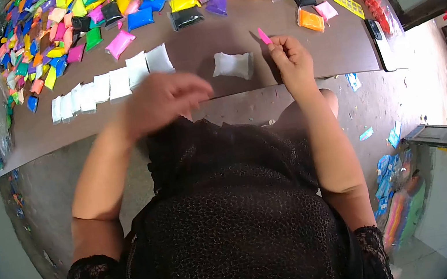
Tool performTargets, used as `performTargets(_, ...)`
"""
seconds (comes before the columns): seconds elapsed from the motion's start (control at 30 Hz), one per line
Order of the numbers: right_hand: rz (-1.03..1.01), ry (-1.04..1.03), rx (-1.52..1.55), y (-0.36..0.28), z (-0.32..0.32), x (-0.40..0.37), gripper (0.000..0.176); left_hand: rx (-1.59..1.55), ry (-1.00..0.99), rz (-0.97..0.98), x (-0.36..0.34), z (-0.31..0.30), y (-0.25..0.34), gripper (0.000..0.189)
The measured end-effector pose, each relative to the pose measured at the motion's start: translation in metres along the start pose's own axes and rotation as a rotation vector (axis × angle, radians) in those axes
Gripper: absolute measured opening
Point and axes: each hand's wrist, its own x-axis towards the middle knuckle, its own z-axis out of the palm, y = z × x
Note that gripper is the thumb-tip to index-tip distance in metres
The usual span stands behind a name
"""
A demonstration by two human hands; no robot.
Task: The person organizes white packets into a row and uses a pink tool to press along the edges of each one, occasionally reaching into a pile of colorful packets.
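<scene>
The right hand (293, 59) is pinching a pink pointed tool (264, 35) — a slip toward nine o'clock could be piercing the lone white packet (233, 65) lying there. The blurred left hand (170, 96) is hovering, fingers loose, seemingly empty.

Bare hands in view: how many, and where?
2: the left hand, blurred, near the row of white packets; the right hand, right of the lone white packet, holding a pink pointed tool.

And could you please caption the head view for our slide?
Blurred left hand, right hand holding a pink tool near a white packet, colourful packets beyond.
</scene>
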Motion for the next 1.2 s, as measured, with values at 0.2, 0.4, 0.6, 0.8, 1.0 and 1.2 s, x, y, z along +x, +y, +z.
performTargets(0.2, -0.123, 0.053, -0.179, 0.005, 0.006, 0.0, 0.013, 0.676, 0.336, 0.72, 0.058, -0.003, -0.02, 0.018)
performTargets(0.4, -0.051, 0.033, -0.063, 0.01, 0.003, 0.003, 0.014, 0.536, 0.36, 0.656, 0.084, 0.04, -0.055, 0.027)
performTargets(0.6, -0.021, 0.046, -0.051, 0.003, 0.004, 0.0, 0.014, 0.703, 0.582, 0.775, 0.085, 0.046, -0.054, 0.026)
performTargets(0.8, -0.023, 0.076, -0.05, 0.002, 0.0, -0.004, 0.013, 0.793, 0.457, 0.852, 0.079, 0.047, -0.053, 0.029)
performTargets(1.0, 0.101, -0.066, -0.223, -0.028, -0.002, -0.015, 0.014, 0.74, 0.466, 0.7, 0.077, 0.056, -0.038, 0.03)
performTargets(1.2, -0.198, -0.032, -0.406, -0.019, 0.01, -0.023, 0.009, 0.9, 0.487, 0.711, 0.087, 0.06, -0.043, 0.024)
